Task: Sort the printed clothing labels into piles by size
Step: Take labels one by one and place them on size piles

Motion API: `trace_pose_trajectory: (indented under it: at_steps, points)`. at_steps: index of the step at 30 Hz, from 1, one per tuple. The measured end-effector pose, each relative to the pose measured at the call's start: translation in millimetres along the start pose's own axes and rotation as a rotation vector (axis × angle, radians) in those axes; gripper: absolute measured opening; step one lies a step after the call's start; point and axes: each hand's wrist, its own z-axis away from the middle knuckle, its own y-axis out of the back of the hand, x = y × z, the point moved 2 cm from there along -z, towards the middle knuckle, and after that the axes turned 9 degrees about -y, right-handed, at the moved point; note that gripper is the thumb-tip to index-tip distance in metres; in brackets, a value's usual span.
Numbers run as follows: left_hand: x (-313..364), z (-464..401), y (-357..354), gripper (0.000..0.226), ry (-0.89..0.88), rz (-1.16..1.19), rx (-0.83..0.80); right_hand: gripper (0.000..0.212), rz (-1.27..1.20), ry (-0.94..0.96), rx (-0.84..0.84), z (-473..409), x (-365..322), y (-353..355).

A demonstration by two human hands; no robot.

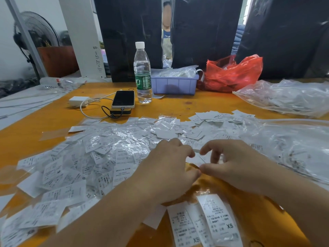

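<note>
A wide heap of white printed labels (99, 154), many in small clear bags, covers the orange table (35, 120). Near the front edge lie bagged labels marked XS (215, 223). My left hand (169, 172) and my right hand (235, 163) meet at the middle, fingers curled. Between their fingertips sits a small white label (196, 160), pinched by both hands. A looser pile of labels (213, 120) lies beyond my hands.
A water bottle (143, 73), a phone (123, 99) on a power bank with cables, a lilac tray (174, 84) of bagged labels and a red plastic bag (231, 73) stand at the back. Clear bags (288, 97) lie at the right. A person stands behind black sheets.
</note>
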Motion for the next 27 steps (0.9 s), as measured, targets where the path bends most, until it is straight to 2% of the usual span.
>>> trace_pose_trajectory:
  at_steps: [3,6,8,12,15,17,18,19,21,22,24,27]
  points:
    - [0,-4,-6,0.05,-0.045,-0.071,-0.018,0.025,-0.051,0.018,-0.017,-3,1,-3]
    - [2,-8,-12,0.042,-0.081,-0.141,-0.057,0.03,-0.168,-0.002,-0.053,-6,4,1]
    - [3,-10,-13,0.037,-0.073,-0.162,-0.02,0.033,-0.209,-0.013,-0.065,-7,4,2]
    - [4,-14,-10,0.026,-0.071,-0.221,0.057,0.038,-0.137,-0.004,-0.047,-6,4,-1]
    - [4,-14,-9,0.023,-0.073,-0.218,0.063,0.033,-0.035,0.04,-0.055,-3,0,1]
    - [4,-13,-9,0.022,-0.072,-0.198,0.07,0.021,-0.027,0.102,-0.111,2,-4,8]
    - [4,-13,-8,0.022,-0.072,-0.188,0.072,0.011,-0.017,0.13,-0.176,5,-6,11]
    - [4,-12,-8,0.021,-0.072,-0.18,0.071,0.01,0.02,0.143,-0.264,8,-8,12]
    - [3,-11,-8,0.021,-0.07,-0.169,0.058,0.038,0.135,0.13,-0.436,12,-8,13]
    - [3,-11,-7,0.021,-0.07,-0.168,0.052,0.045,0.178,0.116,-0.491,14,-9,11]
    - [3,-11,-6,0.021,-0.066,-0.162,0.053,0.045,0.197,0.124,-0.515,15,-10,8]
    - [4,-10,-5,0.021,-0.063,-0.151,0.055,0.033,0.18,0.157,-0.464,14,-10,5]
